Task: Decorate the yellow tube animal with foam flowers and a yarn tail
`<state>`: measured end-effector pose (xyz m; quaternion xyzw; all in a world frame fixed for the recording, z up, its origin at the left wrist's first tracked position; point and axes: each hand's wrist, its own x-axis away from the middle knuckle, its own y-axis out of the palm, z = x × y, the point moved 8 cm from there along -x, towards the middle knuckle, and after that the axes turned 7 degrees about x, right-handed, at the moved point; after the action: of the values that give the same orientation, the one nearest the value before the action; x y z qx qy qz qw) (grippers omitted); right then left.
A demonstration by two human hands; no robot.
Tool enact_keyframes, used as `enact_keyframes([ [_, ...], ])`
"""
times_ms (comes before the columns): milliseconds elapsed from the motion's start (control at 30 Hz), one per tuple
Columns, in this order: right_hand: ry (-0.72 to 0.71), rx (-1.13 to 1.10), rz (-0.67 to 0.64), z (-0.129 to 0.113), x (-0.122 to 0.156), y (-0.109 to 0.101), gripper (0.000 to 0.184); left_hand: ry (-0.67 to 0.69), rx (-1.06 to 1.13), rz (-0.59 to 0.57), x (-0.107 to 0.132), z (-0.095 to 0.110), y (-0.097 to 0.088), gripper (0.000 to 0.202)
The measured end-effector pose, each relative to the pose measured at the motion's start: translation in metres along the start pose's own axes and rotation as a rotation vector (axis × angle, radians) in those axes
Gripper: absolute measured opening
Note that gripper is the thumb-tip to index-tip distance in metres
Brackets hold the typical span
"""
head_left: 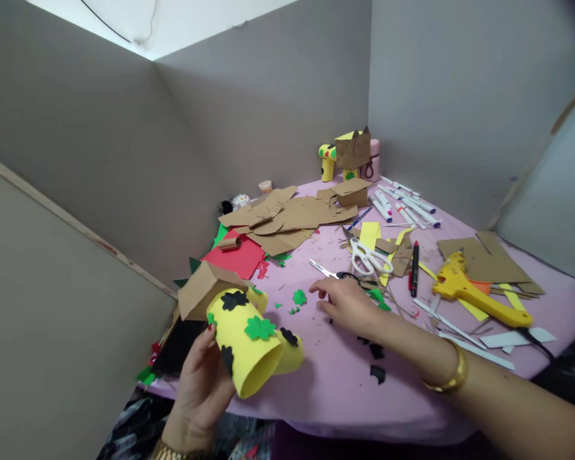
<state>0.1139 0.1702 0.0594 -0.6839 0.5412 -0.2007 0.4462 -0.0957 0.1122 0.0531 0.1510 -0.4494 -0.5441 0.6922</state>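
We read no text, brand or number anywhere. Any print on the markers (405, 206) on the table (335, 383) is too small for us to make out. The dark looped mark on the pink container (374, 158) is illegible. The yellow paper tube (243, 364) bears only green and black cut-out shapes.

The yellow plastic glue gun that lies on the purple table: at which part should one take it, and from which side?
Probably by its long straight handle, from above and from the right. The yellow plastic glue gun lies flat, its handle points to the lower right, where the black cord leaves, and nothing covers it.
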Motion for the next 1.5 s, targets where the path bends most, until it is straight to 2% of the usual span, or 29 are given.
enact_keyframes([
  [100, -0.071, 0.112, -0.037, -0.010, -0.013, 0.014, 0.036, -0.018, -0.011, 0.018, 0.001, -0.001, 0.003, 0.026],
  [200, -0.103, 0.162, -0.039, -0.018, -0.023, 0.026, 0.028, -0.048, -0.028, -0.010, -0.001, -0.009, 0.011, 0.025],
  [300, -0.082, 0.146, 0.000, -0.016, -0.028, 0.026, 0.020, -0.045, -0.039, -0.069, -0.006, -0.018, 0.021, 0.025],
  [433, 0.015, 0.033, 0.137, 0.005, -0.023, 0.000, 0.016, 0.007, -0.085, -0.089, -0.014, -0.030, 0.026, 0.023],
  [533, 0.136, -0.106, 0.250, 0.027, -0.004, -0.027, 0.016, 0.071, -0.108, -0.075, -0.018, -0.039, 0.028, 0.019],
  [667, 0.212, -0.305, 0.256, 0.039, 0.032, -0.037, 0.024, 0.072, -0.108, -0.072, -0.022, -0.056, 0.029, 0.022],
  [733, 0.242, -0.436, 0.222, 0.036, 0.050, -0.031, 0.025, 0.076, -0.121, -0.075, -0.023, -0.062, 0.029, 0.025],
  [867, 0.345, -0.822, 0.097, 0.023, 0.078, -0.001, 0.026, 0.118, -0.132, -0.058, -0.023, -0.062, 0.026, 0.030],
  [1000, 0.386, -0.953, 0.047, 0.008, 0.094, 0.015, 0.026, 0.127, -0.169, -0.061, -0.019, -0.062, 0.023, 0.032],
  [1067, 0.411, -0.983, 0.043, 0.004, 0.099, 0.018, 0.027, 0.148, -0.199, -0.026, -0.012, -0.064, 0.015, 0.035],
  [1133, 0.424, -1.012, 0.041, -0.001, 0.104, 0.020, 0.027, 0.232, -0.257, 0.050, -0.003, -0.066, 0.000, 0.039],
  [1200, 0.406, -1.032, 0.036, -0.007, 0.108, 0.020, 0.027, 0.380, -0.347, 0.106, 0.010, -0.068, -0.012, 0.043],
  [1233, 0.385, -1.036, 0.025, -0.010, 0.110, 0.021, 0.027, 0.415, -0.405, 0.068, 0.015, -0.073, -0.012, 0.043],
  [1267, 0.362, -1.035, 0.010, -0.014, 0.111, 0.022, 0.026, 0.393, -0.476, -0.019, 0.018, -0.083, -0.008, 0.043],
  [1367, 0.312, -0.980, -0.015, -0.020, 0.115, 0.028, 0.025, 0.225, -0.657, -0.267, 0.027, -0.116, 0.008, 0.034],
  [1433, 0.296, -0.871, 0.008, -0.020, 0.117, 0.028, 0.023, 0.219, -0.743, -0.297, 0.031, -0.122, 0.013, 0.024],
  [1500, 0.268, -0.720, 0.012, -0.020, 0.121, 0.024, 0.021, 0.288, -0.817, -0.275, 0.033, -0.118, 0.013, 0.020],
])
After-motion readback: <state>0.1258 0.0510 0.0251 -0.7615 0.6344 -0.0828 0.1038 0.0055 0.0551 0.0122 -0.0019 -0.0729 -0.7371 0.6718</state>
